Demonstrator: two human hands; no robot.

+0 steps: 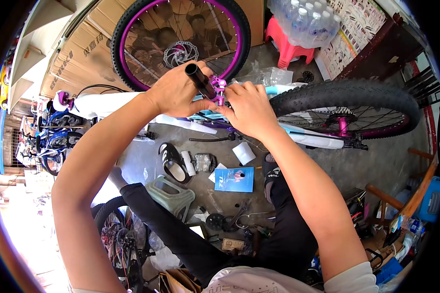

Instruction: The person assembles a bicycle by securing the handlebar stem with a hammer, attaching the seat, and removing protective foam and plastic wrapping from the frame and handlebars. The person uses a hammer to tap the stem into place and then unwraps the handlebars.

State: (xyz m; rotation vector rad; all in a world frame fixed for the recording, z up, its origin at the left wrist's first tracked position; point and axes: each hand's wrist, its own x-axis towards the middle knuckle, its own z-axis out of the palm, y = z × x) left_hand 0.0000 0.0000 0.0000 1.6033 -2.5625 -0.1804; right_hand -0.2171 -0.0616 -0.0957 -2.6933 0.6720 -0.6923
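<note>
A bicycle frame wrapped in white foam [124,103] lies across the view, with its knobbly-tyred rear wheel [347,93] to the right. A black seat post [196,77] sticks up from the frame, its open end toward me. My left hand [178,93] wraps round this tube, thumb lying low beside a shiny purple seat clamp [220,89]. From the right, my right hand [252,110] closes its fingers at the clamp, and its thumb almost meets my left thumb. My hands partly hide the joint between post and frame.
A loose purple-rimmed wheel [181,54] leans on cardboard [83,61] behind. Bottled water [305,22] sits on a red stool [286,46]. Between my legs lie a black sandal [173,163], a blue booklet [234,179], a crankset [220,221] and a greenish stool [173,193].
</note>
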